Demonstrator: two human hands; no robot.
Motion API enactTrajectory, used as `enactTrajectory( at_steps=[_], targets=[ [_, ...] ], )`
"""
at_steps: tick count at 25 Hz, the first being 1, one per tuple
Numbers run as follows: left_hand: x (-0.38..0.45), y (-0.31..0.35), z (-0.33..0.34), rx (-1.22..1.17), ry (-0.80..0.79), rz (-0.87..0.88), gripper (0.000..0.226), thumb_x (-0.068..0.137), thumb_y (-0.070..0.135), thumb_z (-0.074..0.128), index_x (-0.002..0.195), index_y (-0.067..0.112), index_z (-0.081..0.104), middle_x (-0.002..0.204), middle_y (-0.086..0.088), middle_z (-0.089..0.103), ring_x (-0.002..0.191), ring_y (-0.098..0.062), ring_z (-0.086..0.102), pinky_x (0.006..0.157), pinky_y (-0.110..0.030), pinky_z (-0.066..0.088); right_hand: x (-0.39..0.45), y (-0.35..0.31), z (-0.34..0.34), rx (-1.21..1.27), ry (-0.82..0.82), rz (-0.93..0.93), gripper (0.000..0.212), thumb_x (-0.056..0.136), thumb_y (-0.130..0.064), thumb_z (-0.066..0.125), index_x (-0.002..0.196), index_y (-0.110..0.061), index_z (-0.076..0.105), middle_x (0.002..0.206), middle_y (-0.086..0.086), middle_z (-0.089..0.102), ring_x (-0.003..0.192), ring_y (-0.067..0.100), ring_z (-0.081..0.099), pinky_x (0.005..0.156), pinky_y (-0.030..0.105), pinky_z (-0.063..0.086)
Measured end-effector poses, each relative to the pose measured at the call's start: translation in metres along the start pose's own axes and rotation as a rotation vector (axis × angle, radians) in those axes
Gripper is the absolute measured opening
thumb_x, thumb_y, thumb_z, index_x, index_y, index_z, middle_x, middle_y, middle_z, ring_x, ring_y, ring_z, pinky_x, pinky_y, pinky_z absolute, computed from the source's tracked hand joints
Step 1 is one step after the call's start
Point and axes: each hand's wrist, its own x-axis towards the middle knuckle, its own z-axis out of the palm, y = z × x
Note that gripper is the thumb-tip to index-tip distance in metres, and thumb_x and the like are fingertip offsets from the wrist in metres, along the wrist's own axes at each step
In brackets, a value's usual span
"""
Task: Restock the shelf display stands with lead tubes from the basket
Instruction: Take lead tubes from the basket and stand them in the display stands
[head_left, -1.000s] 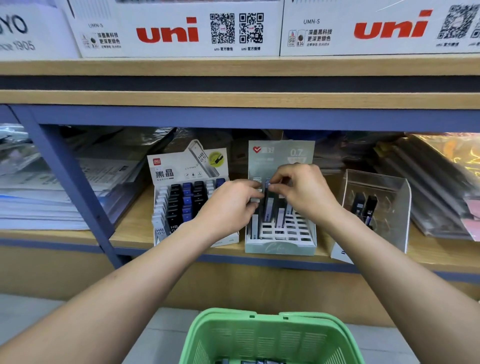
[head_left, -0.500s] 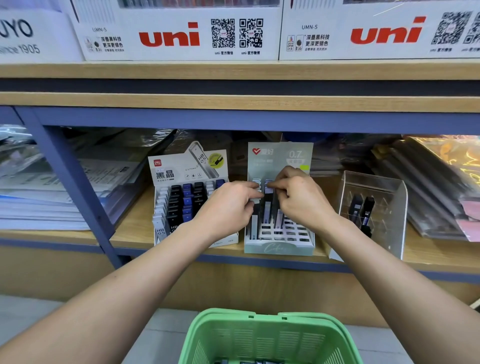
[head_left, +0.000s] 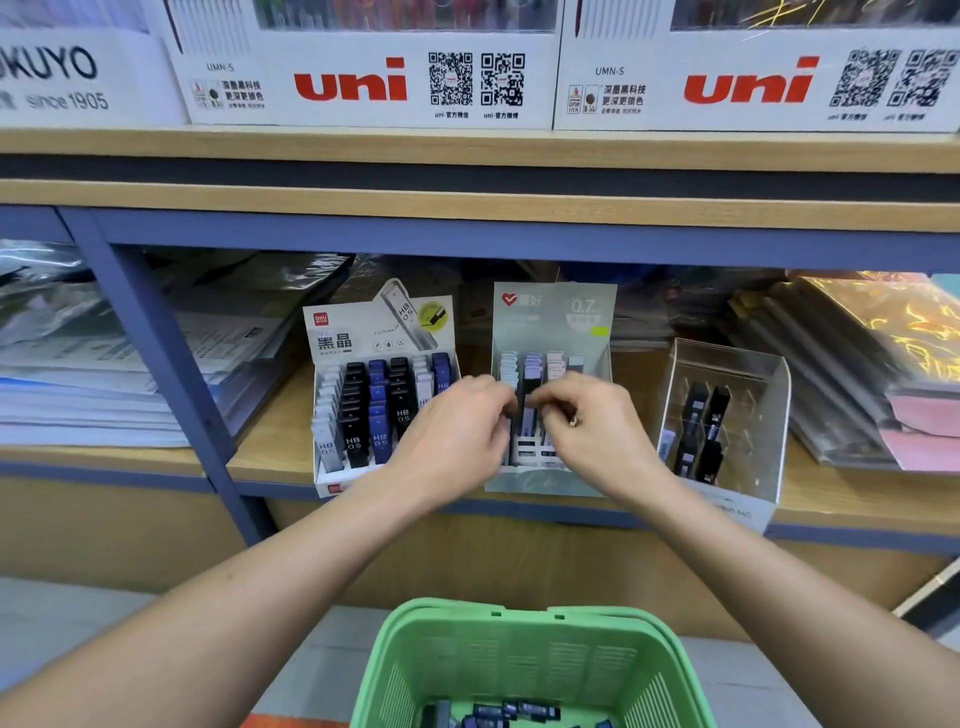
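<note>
The pale green 0.7 display stand (head_left: 553, 322) sits mid-shelf, with rows of lead tubes (head_left: 532, 364) at its back. My left hand (head_left: 454, 434) and my right hand (head_left: 597, 431) meet over its middle rows, fingers curled. Between their fingertips stands a dark tube with a lilac cap (head_left: 529, 410); my right hand pinches its top, and my left hand pinches a grey tube beside it. The green basket (head_left: 462, 654) is below, with several dark tubes (head_left: 511, 711) at its bottom.
A white stand (head_left: 382, 332) full of black, blue and grey HB 0.5 tubes is to the left. A clear acrylic stand (head_left: 748, 364) with a few dark tubes is to the right. Stacked papers and folders fill both shelf ends. A blue post (head_left: 166, 374) rises at the left.
Both hands have slid down toward the front of the 0.7 stand, uncovering the back rows of tubes. They stay close together over the middle rows.
</note>
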Motion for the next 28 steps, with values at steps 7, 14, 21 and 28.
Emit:
enactTrajectory(
  at_steps=[7,14,21,28],
  targets=[
    [-0.066,0.008,0.063,0.089,-0.372,-0.090,0.002,0.090,0.018,0.049,0.092,0.019,0.048,0.104,-0.011,0.068,0.098,-0.037,0.064,0.073,-0.039,0.047,-0.089,0.034,0.048,-0.056,-0.417,0.276,0.030,0.081,-0.022,0.053,0.099,-0.025,0.076,0.096,-0.003,0.077,0.092,0.021,0.069,0.081,0.036,0.056],
    [-0.118,0.001,0.163,0.099,-0.677,-0.208,0.010,0.092,0.006,0.049,0.098,0.014,0.052,0.100,-0.010,0.066,0.084,-0.029,0.060,0.068,-0.036,0.042,-0.172,0.079,0.131,-0.110,-0.752,0.422,0.032,0.085,-0.006,0.052,0.105,-0.016,0.074,0.105,0.008,0.076,0.093,0.026,0.071,0.083,0.042,0.059],
    [-0.195,-0.039,0.260,-0.013,-1.010,-0.543,0.019,0.093,-0.001,0.058,0.110,0.006,0.060,0.099,-0.007,0.062,0.091,-0.020,0.067,0.084,-0.031,0.059,-0.250,0.133,0.178,-0.294,-1.108,0.542,0.035,0.091,0.001,0.059,0.124,-0.008,0.054,0.117,0.014,0.059,0.102,0.024,0.063,0.090,0.031,0.057],
    [-0.233,-0.057,0.310,0.062,-0.920,-0.855,0.052,0.089,0.003,0.065,0.135,-0.004,0.041,0.125,-0.023,0.052,0.114,-0.032,0.055,0.097,-0.035,0.050,-0.281,0.174,0.196,-0.437,-1.115,0.719,0.096,0.087,-0.012,0.070,0.159,-0.014,0.007,0.164,0.020,0.008,0.150,0.039,0.019,0.122,0.048,0.028]
  ],
)
